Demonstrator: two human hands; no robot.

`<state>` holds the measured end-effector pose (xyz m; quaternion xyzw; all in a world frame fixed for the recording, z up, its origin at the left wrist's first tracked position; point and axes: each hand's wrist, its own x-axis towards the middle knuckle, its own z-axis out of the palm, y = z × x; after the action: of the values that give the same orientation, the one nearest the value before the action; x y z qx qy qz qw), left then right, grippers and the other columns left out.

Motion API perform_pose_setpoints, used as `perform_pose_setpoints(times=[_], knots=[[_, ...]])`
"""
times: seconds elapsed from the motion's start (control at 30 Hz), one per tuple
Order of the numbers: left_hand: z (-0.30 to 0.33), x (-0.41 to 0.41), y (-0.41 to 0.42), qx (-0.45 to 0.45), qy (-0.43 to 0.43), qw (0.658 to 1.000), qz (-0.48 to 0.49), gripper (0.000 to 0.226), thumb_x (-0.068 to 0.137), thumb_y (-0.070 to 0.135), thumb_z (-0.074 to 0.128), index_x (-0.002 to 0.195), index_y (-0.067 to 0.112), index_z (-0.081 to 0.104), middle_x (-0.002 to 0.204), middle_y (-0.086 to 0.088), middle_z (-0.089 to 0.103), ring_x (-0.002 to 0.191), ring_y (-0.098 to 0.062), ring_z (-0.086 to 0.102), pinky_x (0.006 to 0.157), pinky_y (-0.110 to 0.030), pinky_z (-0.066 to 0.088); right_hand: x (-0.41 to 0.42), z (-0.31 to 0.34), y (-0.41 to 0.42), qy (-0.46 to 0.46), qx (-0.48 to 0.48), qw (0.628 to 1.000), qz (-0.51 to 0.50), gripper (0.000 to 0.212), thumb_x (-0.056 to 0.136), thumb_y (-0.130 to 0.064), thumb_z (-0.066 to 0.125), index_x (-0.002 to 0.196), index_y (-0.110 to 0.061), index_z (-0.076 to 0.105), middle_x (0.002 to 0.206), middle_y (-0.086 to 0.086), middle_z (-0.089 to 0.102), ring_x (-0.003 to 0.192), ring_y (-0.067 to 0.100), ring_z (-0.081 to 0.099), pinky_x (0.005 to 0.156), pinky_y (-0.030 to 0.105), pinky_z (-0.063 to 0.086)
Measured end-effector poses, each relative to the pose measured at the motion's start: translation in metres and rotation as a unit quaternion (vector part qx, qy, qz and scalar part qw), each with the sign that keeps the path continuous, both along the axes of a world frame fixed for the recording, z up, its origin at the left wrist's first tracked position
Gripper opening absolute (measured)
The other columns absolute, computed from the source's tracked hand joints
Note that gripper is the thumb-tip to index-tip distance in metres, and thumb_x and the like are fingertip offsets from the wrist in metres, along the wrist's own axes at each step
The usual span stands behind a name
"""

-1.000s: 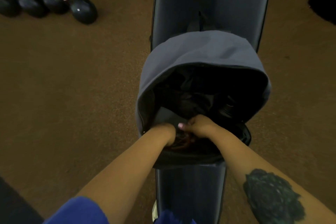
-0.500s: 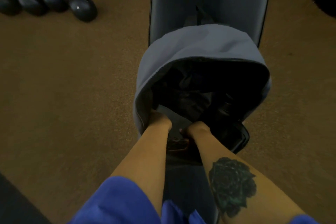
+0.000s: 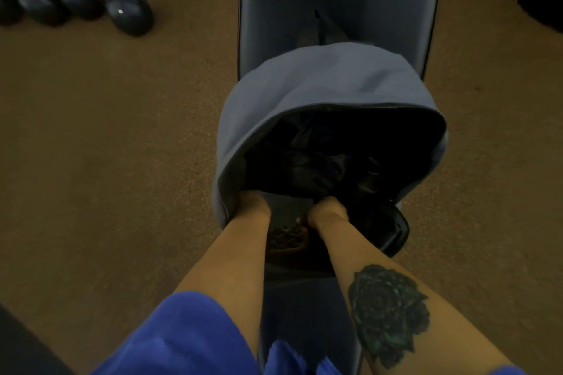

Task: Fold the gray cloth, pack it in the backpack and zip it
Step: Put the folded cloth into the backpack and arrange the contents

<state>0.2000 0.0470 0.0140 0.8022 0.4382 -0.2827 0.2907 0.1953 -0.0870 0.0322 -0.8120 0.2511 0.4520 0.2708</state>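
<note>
Left of centre, the left hand [image 3: 254, 205] had sunk deeper into the backpack [image 3: 320, 91] than a second before; the right hand [image 3: 327, 210] likewise. Their grips were hidden. The gray cloth [image 3: 285, 208] lay between them, apparently nearly packed; zipping remained

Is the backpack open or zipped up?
Open. The backpack gapes wide, and both hands, left hand and right hand, reach inside.
</note>
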Motion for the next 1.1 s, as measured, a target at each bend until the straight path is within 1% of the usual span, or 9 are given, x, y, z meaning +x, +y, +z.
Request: perform_pose_setpoints(times=[0.17, 0.33, 0.53, 0.63, 0.77, 0.87, 0.93, 1.0, 1.1], knots=[[-0.011, -0.001, 0.001, -0.028, -0.027, 0.991, 0.129, 0.047, 0.103, 0.025, 0.023, 0.144, 0.003, 0.027, 0.15, -0.02, 0.031, 0.136, -0.033, 0.033, 0.111, -0.038, 0.026, -0.003, -0.004, -0.002, -0.064, -0.017, 0.998, 0.002, 0.032, 0.093, -0.014, 0.051, 0.121, -0.001, 0.056, 0.126, 0.019, 0.057, 0.115, 0.035, 0.056, 0.088, 0.035, 0.048], [-0.009, -0.005, -0.005, -0.049, -0.051, 0.992, 0.106, 0.059, 0.097, 0.047, 0.031, 0.144, 0.011, 0.031, 0.144, -0.016, 0.039, 0.129, -0.033, 0.04, 0.106, -0.041, 0.029, -0.003, -0.003, -0.002, -0.069, -0.025, 0.997, 0.031, 0.032, 0.092, -0.012, 0.05, 0.122, -0.002, 0.056, 0.125, 0.019, 0.057, 0.112, 0.035, 0.057, 0.089, 0.037, 0.049], [-0.079, 0.006, 0.025, -0.062, -0.012, 0.994, 0.093, 0.054, 0.085, 0.043, 0.039, 0.128, 0.013, 0.053, 0.117, -0.016, 0.058, 0.103, -0.036, 0.056, 0.097, -0.049, 0.046, -0.004, 0.004, -0.003, -0.103, -0.05, 0.989, 0.089, 0.034, 0.092, -0.008, 0.048, 0.125, -0.004, 0.052, 0.125, 0.018, 0.056, 0.113, 0.034, 0.056, 0.086, 0.038, 0.049], [-0.02, 0.005, 0.011, -0.087, -0.01, 0.991, 0.097, 0.047, 0.097, 0.029, 0.033, 0.137, 0.006, 0.045, 0.135, -0.017, 0.051, 0.121, -0.036, 0.05, 0.101, -0.039, 0.044, -0.003, 0.01, -0.005, -0.109, -0.048, 0.989, 0.085, 0.041, 0.091, -0.016, 0.056, 0.13, -0.005, 0.047, 0.126, 0.017, 0.056, 0.112, 0.033, 0.057, 0.081, 0.035, 0.049], [0.01, 0.005, 0.001, -0.037, -0.047, 0.998, 0.025, 0.041, 0.1, 0.021, 0.031, 0.139, 0.01, 0.038, 0.137, -0.017, 0.047, 0.121, -0.034, 0.048, 0.091, -0.037, 0.041, 0.003, 0.019, -0.005, -0.12, 0.016, 0.99, 0.069, 0.051, 0.09, -0.047, 0.055, 0.126, -0.011, 0.054, 0.123, 0.014, 0.06, 0.11, 0.031, 0.058, 0.075, 0.031, 0.046], [0.018, 0.005, 0.0, -0.076, -0.046, 0.995, -0.044, 0.038, 0.099, 0.021, 0.035, 0.134, 0.011, 0.043, 0.135, -0.013, 0.048, 0.115, -0.032, 0.05, 0.08, -0.019, 0.045, -0.003, 0.028, -0.006, -0.119, 0.148, 0.981, 0.035, 0.052, 0.08, -0.057, 0.062, 0.107, -0.012, 0.066, 0.11, 0.009, 0.067, 0.104, 0.025, 0.061, 0.085, 0.031, 0.05], [0.026, 0.004, 0.0, -0.106, -0.059, 0.99, -0.079, 0.023, 0.095, 0.015, 0.043, 0.114, 0.014, 0.055, 0.13, -0.012, 0.052, 0.105, -0.031, 0.053, 0.079, -0.022, 0.048, -0.01, 0.032, -0.007, -0.099, 0.17, 0.978, 0.071, 0.048, 0.069, -0.051, 0.076, 0.099, -0.013, 0.069, 0.102, 0.004, 0.069, 0.097, 0.019, 0.063, 0.088, 0.032, 0.052], [0.033, 0.002, 0.004, -0.099, -0.069, 0.985, -0.127, 0.008, 0.087, 0.009, 0.052, 0.089, 0.016, 0.057, 0.12, -0.012, 0.057, 0.102, -0.03, 0.054, 0.093, -0.037, 0.046, -0.013, 0.031, -0.005, -0.084, 0.145, 0.977, 0.129, 0.037, 0.07, -0.034, 0.081, 0.1, -0.017, 0.07, 0.106, 0.002, 0.069, 0.099, 0.017, 0.063, 0.086, 0.027, 0.05], [0.033, -0.002, 0.012, -0.107, 0.005, 0.957, -0.269, 0.018, 0.088, 0.01, 0.059, 0.104, 0.014, 0.066, 0.121, -0.011, 0.06, 0.11, -0.027, 0.056, 0.103, -0.039, 0.042, -0.012, 0.031, -0.002, -0.105, 0.109, 0.976, 0.156, 0.023, 0.078, -0.016, 0.076, 0.101, -0.019, 0.072, 0.107, 0.003, 0.07, 0.1, 0.016, 0.063, 0.078, 0.021, 0.047]])
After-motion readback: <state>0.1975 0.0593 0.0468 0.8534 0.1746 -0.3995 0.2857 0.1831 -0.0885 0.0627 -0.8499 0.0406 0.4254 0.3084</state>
